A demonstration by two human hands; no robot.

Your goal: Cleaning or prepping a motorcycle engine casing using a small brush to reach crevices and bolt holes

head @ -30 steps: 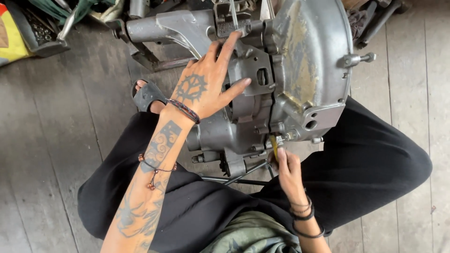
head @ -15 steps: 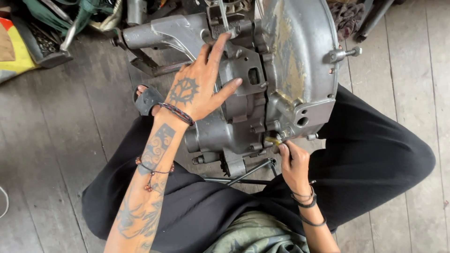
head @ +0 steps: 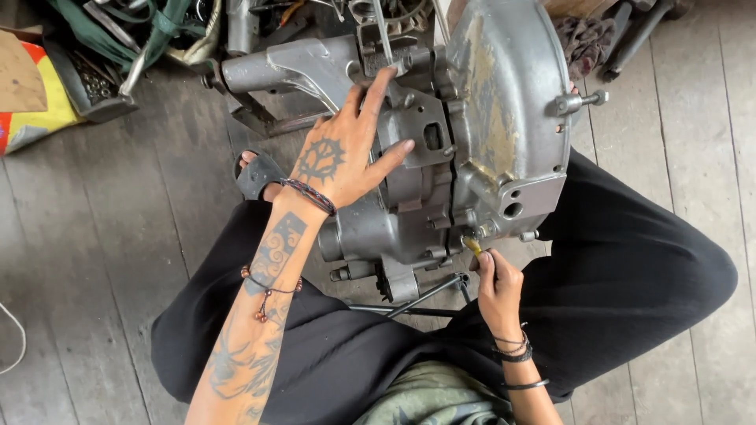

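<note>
The grey engine casing (head: 441, 149) sits on the plank floor (head: 94, 260) between the person's knees. The left hand (head: 342, 157) lies spread flat on it, fingers wide, bracing it. The right hand (head: 496, 291) pinches a small yellow-tipped tool (head: 472, 245) against the casing's lower edge. I'd say keep that brace firm and the tool straight so it doesn't slip. A thin black rod (head: 425, 295) lies just under the work, and tools and rags (head: 142, 31) crowd the far side.
</note>
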